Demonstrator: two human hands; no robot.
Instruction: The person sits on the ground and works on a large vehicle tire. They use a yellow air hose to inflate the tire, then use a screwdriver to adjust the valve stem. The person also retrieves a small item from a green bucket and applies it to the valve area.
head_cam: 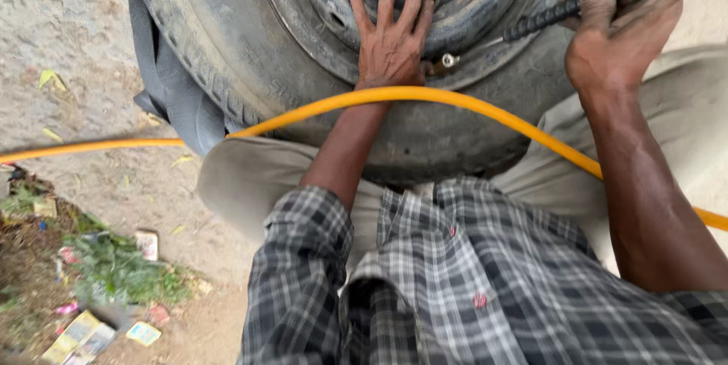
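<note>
The tyre [227, 54] lies on the sandy ground [76, 31] against our knees. Our left hand [390, 46] presses flat, fingers spread, on its metal rim [485, 24]; our right hand [618, 31] grips the black nozzle [542, 18] of a yellow hose [394, 95].

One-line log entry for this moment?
left hand flat on wheel rim | right hand grips air chuck | yellow hose loops across

One view only: your head cam, looking steeply down and close. Tyre [250, 54] fills 12 o'clock, your shirt [455, 274] at 6, dirt ground [68, 39] and litter from 9 to 7.
</note>
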